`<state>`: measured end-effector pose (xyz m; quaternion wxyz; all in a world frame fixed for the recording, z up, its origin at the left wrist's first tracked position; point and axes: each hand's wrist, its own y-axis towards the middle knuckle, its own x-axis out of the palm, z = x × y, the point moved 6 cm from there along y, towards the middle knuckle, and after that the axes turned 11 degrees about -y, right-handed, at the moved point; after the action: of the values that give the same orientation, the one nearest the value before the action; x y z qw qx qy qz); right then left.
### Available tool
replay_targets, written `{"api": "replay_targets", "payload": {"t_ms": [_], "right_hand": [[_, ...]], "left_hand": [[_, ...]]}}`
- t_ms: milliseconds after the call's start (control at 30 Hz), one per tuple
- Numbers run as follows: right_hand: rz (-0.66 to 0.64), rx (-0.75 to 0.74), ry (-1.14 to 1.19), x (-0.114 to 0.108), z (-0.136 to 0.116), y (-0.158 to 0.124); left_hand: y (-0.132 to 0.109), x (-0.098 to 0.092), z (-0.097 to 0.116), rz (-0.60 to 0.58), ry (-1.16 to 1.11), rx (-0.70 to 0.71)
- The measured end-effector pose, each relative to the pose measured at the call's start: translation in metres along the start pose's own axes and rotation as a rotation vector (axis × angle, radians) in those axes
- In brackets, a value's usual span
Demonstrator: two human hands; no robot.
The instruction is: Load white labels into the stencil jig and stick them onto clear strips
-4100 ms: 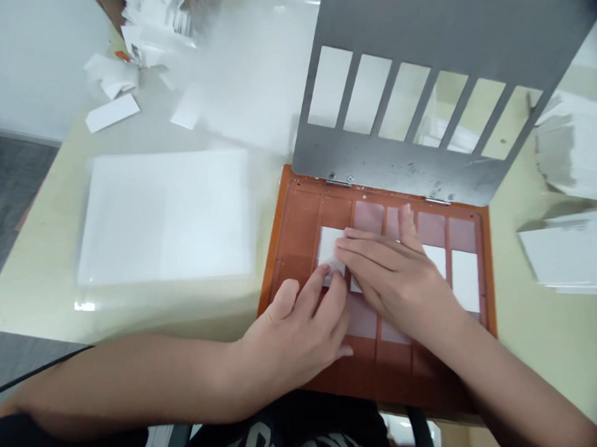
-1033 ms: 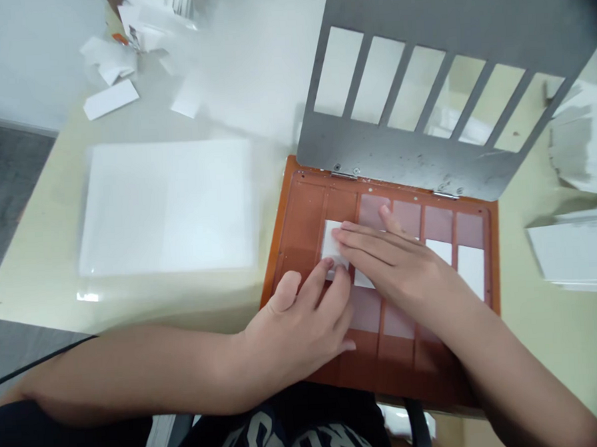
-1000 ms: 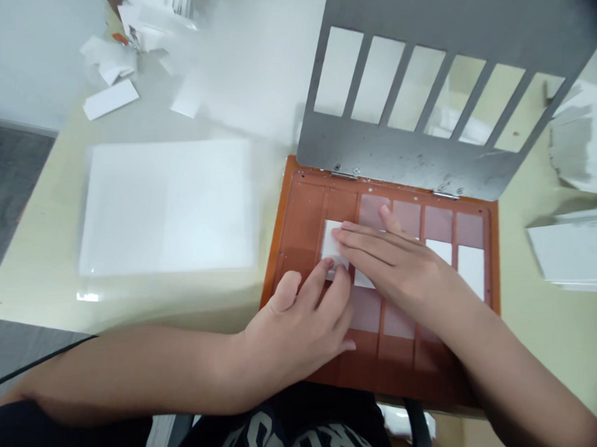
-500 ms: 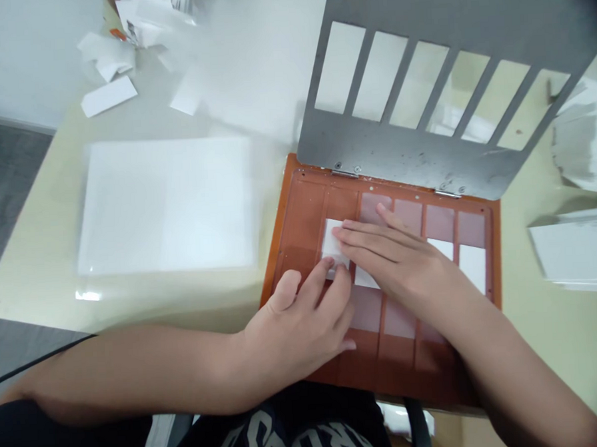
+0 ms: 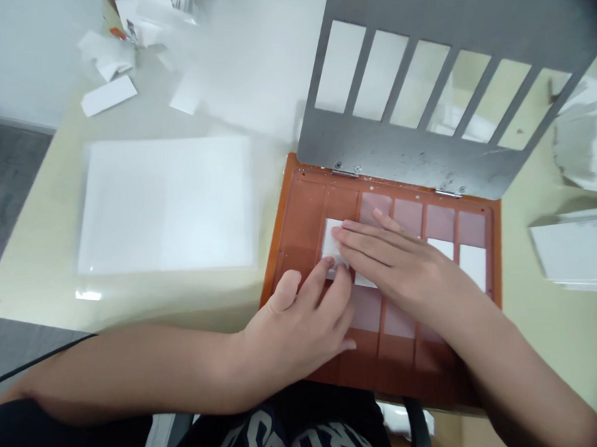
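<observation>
R thumb (image 5: 387, 221) shifted left; card (image 5: 332, 246) under fingertips (image 5: 337, 233), R fingers (image 5: 370, 246) tog, L fingers (image 5: 336, 295) apart.

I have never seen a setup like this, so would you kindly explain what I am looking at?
There is no machine arm here: a person works with two bare hands, seen from a camera worn on the head, looking forward and down. On the pale yellow table lies an orange base. Hinged to its far edge, a grey metal plate with six rectangular openings in view is raised.

The left hand and right hand both have fingertips on a white card on the base; neither is lifting it. More white cards lie there, partly hidden. A large white rectangle lies left of the base, and a white stack to the right.
</observation>
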<state>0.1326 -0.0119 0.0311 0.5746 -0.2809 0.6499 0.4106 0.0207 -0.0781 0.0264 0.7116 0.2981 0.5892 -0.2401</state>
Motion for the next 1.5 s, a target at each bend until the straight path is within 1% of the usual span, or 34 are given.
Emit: {"api": "replay_targets", "payload": {"t_ms": [100,200,300,333,400,500,567,700,800,867,967,1067,1167,1233,1367,1433,1500], "right_hand": [[-0.007,-0.006,-0.042,0.001,-0.002,-0.001],[0.032,0.006,-0.046,0.000,-0.001,-0.003],[0.087,0.076,-0.040,-0.002,0.002,-0.004],[0.084,0.117,-0.060,-0.002,0.003,-0.004],[0.035,0.187,-0.127,0.002,0.003,-0.003],[-0.049,0.185,-0.183,0.010,0.000,-0.002],[-0.044,0.184,-0.163,0.010,0.002,-0.002],[0.001,0.303,-0.083,0.004,0.017,-0.007],[0.026,0.350,-0.027,0.000,0.025,-0.009],[0.059,0.375,-0.005,-0.002,0.028,-0.010],[0.080,0.408,0.025,-0.002,0.031,-0.011],[0.063,0.448,0.072,0.000,0.035,-0.013],[0.062,0.519,0.132,-0.001,0.042,-0.017],[0.061,0.571,0.205,-0.004,0.048,-0.019],[0.069,0.627,0.360,-0.009,0.054,-0.021],[0.065,0.621,0.402,-0.010,0.054,-0.020],[0.068,0.626,0.543,-0.008,0.052,-0.020]], "left_hand": [[-0.001,0.000,0.000,0.012,0.002,0.004],[-0.001,0.001,0.000,0.020,0.014,0.004],[-0.001,0.001,0.000,0.031,0.013,0.011],[0.000,0.000,-0.001,0.043,0.008,0.015],[0.000,0.000,-0.001,0.070,0.003,0.025],[0.002,-0.001,-0.002,0.102,0.039,0.060],[0.004,-0.001,-0.001,0.115,0.082,0.102],[0.010,-0.001,-0.003,0.141,0.088,0.155],[0.018,0.001,-0.015,0.126,-0.005,0.145],[0.024,0.001,-0.027,0.101,-0.123,0.127],[0.033,-0.003,-0.052,0.101,-0.236,-0.008],[0.040,-0.004,-0.068,0.049,-0.276,-0.099],[0.044,-0.001,-0.074,-0.020,-0.310,-0.131],[0.046,0.000,-0.076,-0.044,-0.376,-0.156],[0.054,-0.007,-0.080,-0.014,-0.618,-0.233],[0.061,-0.014,-0.078,-0.003,-0.704,-0.229],[0.068,-0.023,-0.073,0.007,-0.771,-0.201]]}}
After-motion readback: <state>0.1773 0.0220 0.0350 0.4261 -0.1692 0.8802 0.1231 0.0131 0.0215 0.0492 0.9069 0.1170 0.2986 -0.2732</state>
